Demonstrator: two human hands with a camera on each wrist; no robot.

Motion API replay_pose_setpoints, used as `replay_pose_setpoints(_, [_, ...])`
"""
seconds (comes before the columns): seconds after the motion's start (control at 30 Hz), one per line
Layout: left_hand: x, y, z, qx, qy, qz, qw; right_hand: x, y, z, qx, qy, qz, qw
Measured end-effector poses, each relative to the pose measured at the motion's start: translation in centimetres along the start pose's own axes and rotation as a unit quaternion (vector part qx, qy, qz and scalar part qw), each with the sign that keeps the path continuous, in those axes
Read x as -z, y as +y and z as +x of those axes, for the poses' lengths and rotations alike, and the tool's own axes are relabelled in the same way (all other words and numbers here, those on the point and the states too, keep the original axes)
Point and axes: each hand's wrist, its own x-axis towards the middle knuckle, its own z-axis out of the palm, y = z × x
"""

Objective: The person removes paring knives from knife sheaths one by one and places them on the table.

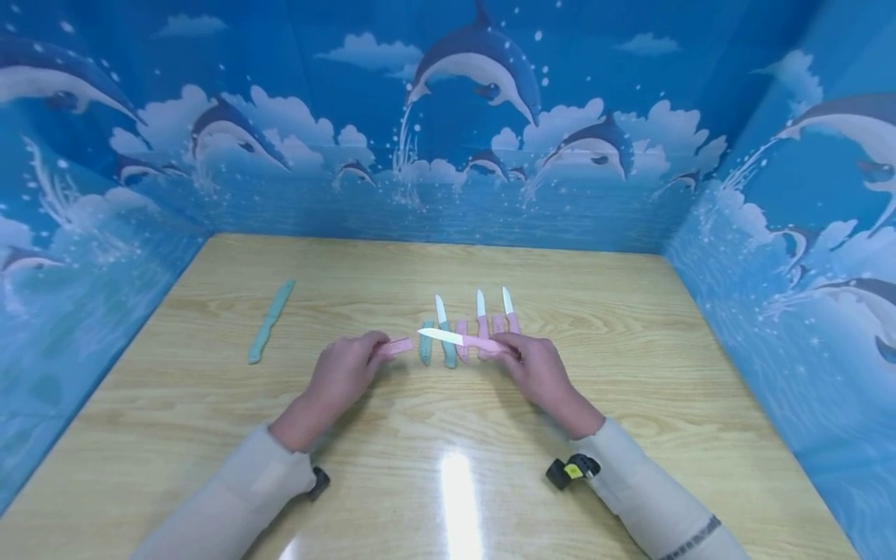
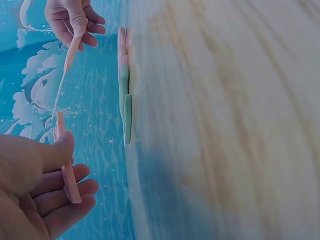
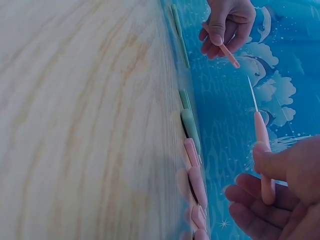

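Note:
My left hand [image 1: 343,367] pinches a pink knife sheath [image 1: 399,347] between thumb and fingers, its end pointing right. Facing it, my right hand [image 1: 537,372] grips a paring knife [image 1: 479,343] by its pink handle, the white blade pointing left. A gap separates blade tip and sheath, and both are held above the table in the wrist views. Behind and beneath the held knife lie a green sheath [image 1: 425,351], a green-handled knife [image 1: 449,356], a pink sheath [image 1: 462,355], a pink-handled knife [image 1: 481,313], another pink sheath [image 1: 498,322] and another pink-handled knife [image 1: 512,317].
A green knife in its green sheath [image 1: 270,323] lies apart at the left of the wooden table [image 1: 595,303]. Blue dolphin-printed curtains [image 1: 448,206] enclose the table's back and sides. Light reflects off the table's front.

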Motion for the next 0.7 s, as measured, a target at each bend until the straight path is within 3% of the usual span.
replay_pose_setpoints(0.17, [0.1,-0.11,0.01,0.021,-0.009,-0.043,0.9988,-0.05,0.05,0.06,0.003,-0.001,0.0,1.0])
replay_pose_setpoints(0.3, [0.31,-0.08,0.24,0.074,-0.035,-0.132,0.9879,-0.09,0.03,0.09,-0.001,0.0,-0.001,1.0])
replay_pose_setpoints(0.43, [0.51,-0.04,0.52,0.129,-0.066,-0.222,0.9642,-0.14,-0.05,0.1,-0.001,0.005,0.0,1.0])
replay_pose_setpoints(0.6, [0.67,-0.17,0.79,0.173,-0.09,-0.346,0.9179,-0.26,0.0,0.1,-0.005,0.007,0.006,0.9999])
replay_pose_setpoints(0.67, [0.73,-0.27,0.85,0.186,-0.097,-0.375,0.9032,-0.32,0.03,0.1,-0.01,0.004,0.009,0.9999])
replay_pose_setpoints(0.7, [0.74,-0.31,0.88,0.191,-0.099,-0.378,0.9005,-0.34,0.04,0.1,-0.011,0.002,0.01,0.9999])
